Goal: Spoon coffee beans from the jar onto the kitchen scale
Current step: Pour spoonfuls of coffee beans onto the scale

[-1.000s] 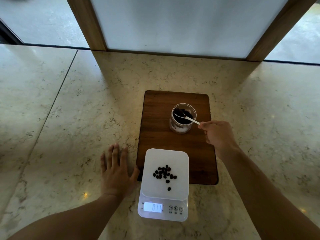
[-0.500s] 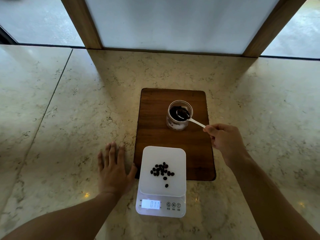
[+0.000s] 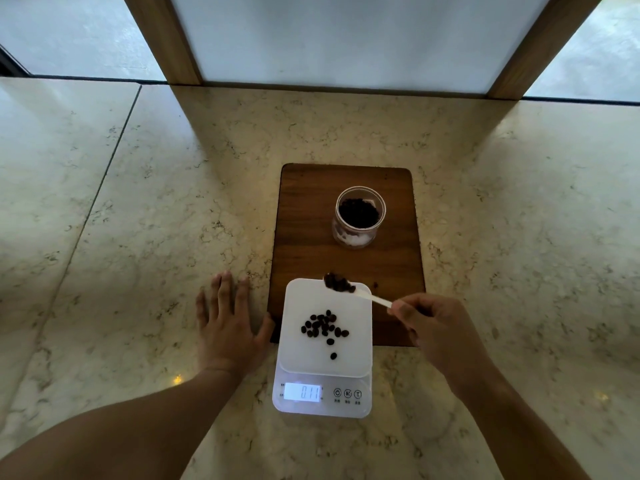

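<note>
Resting flat with fingers spread, the left hand lies on the desk, thumb against the board. Just right stands the scale, beans heaped on its platform. Above its far edge hovers a loaded spoon, pinched by the right hand. Farther back, the jar stands on the board, holding beans.

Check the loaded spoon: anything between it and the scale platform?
Nothing visible. The right hand holds the white spoon with its load of beans over the far edge of the scale platform. Only the beans already dropped lie there. The left hand rests flat on the counter beside the scale.
</note>
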Demonstrator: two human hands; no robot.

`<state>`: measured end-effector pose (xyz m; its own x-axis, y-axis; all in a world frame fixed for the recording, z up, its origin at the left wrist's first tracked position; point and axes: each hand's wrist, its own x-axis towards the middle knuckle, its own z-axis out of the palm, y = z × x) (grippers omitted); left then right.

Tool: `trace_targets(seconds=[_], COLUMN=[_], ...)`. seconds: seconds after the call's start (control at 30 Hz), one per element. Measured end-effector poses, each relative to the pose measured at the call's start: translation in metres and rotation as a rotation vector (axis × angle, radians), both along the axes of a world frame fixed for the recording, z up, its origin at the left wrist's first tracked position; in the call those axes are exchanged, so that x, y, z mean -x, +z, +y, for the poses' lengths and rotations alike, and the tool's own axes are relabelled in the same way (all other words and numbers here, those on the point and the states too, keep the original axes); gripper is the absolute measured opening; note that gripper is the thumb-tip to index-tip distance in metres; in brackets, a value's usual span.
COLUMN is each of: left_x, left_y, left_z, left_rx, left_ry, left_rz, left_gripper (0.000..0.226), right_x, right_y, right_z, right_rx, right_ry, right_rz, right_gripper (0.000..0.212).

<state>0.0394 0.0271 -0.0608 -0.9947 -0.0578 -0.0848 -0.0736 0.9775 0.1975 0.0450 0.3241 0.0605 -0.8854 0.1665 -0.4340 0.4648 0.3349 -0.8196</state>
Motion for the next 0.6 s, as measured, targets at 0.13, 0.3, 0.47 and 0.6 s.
trace_targets(seconds=[0.13,0.3,0.47,0.6], left_x=[-0.002,0.001,0.001,0.001], left_y=[0.002,0.003,0.001,-0.001], left_z=[0.000,0.001,0.000,-0.002], left_rx=[-0.012,-0.015,-0.008,-0.010], left_ry=[0.010,0.012,0.016,0.013], left_rz=[0.007,0.003,0.002,0.006], left_gripper=[0.082,0.082,0.082,0.082], right_x=[-0.018,-0.030,-0.037,-0.038], right_y=[-0.013,-0.027,-0.034,-0.034], right_z=[-0.008,-0.013,-0.014,-0.014], right_rx=[-0.042,-0.164,-0.259,-0.311], right_ry=[0.051,0.060,0.015,0.008], right_rz=[-0.010,0.069,0.173,0.278], right_gripper=[0.018,0.018,0.019,0.018])
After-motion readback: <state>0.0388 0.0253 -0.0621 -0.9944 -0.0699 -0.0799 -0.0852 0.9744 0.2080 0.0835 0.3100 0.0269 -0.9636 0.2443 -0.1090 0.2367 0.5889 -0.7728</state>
